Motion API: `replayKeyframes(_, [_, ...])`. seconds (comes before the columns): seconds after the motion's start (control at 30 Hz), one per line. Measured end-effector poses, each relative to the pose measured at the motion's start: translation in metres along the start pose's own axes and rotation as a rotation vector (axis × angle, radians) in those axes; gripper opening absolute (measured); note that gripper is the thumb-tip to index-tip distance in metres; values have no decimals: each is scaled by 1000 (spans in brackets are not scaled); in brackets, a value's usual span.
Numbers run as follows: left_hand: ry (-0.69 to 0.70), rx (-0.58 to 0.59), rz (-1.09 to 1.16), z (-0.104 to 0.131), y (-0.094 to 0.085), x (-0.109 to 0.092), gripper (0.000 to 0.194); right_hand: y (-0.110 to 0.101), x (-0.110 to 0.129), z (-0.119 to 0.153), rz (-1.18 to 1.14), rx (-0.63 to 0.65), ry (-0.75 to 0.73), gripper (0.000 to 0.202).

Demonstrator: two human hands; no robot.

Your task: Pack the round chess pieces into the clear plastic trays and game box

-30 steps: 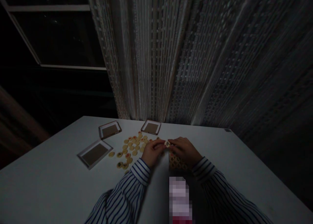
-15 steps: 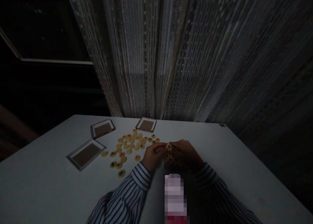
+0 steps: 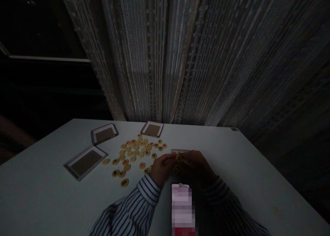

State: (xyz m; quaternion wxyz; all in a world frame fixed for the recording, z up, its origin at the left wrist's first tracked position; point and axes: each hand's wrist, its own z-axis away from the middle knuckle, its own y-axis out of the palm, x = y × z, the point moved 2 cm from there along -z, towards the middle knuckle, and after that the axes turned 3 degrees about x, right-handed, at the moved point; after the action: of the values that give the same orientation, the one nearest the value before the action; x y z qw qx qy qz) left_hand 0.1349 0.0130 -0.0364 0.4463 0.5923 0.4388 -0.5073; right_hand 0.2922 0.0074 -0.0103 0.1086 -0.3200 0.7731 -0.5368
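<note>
Between the fingertips of my two hands is a round wooden Chinese chess piece (image 3: pixel 178 157) with a dark character. My left hand (image 3: pixel 162 169) is closed, its thumb and fingers pinched at the piece's left side. From the right, my right hand (image 3: pixel 199 165) curls over it, fingers bent and partly in shadow. Both hands are just above a shallow box (image 3: pixel 180 150) whose far rim shows. More pieces (image 3: pixel 177 168) lie in the box, dim and partly covered by my right hand. Many loose pieces (image 3: pixel 132 158), some face down, others with red or black characters, are scattered left of my hands.
Two open trays, one grey-rimmed (image 3: pixel 86 160) and one brown-rimmed (image 3: pixel 104 133), lie at the left of the white table (image 3: pixel 43 191). Another tray (image 3: pixel 152 128) is at the back. A lit phone (image 3: pixel 182 208) lies near me. A striped curtain (image 3: pixel 154 57) hangs behind.
The piece between my fingers has gone from facing me to tilted, lower over the box. The far rim of the box now shows. The view has shifted slightly.
</note>
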Motion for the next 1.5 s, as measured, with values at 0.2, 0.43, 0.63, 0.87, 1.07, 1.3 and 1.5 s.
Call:
replayKeyframes(0.2, [12, 53, -44, 1, 3, 5, 19, -1, 2, 8, -138, -58, -43, 27])
replayKeyframes(0.43, [120, -7, -347, 4, -2, 5, 17, 2, -8, 23, -49, -244, 18, 25])
replayKeyframes(0.63, [245, -118, -402, 5, -7, 11, 17, 2, -27, 32, 27, -188, 84, 25])
replayKeyframes(0.87, [278, -103, -494, 6, -6, 12, 20, -4, -35, 35, 40, -129, 153, 30])
replayKeyframes(1.07, [238, -96, -520, 6, -6, 17, 20, -1, -40, 38, 47, -115, 190, 25])
replayKeyframes(1.3, [257, -56, -583, 4, -8, 24, 21, -4, -46, 33, -24, -19, 227, 21])
replayKeyframes(1.5, [298, -41, -619, 2, -9, 28, 19, -11, -58, 26, -124, 101, 208, 23])
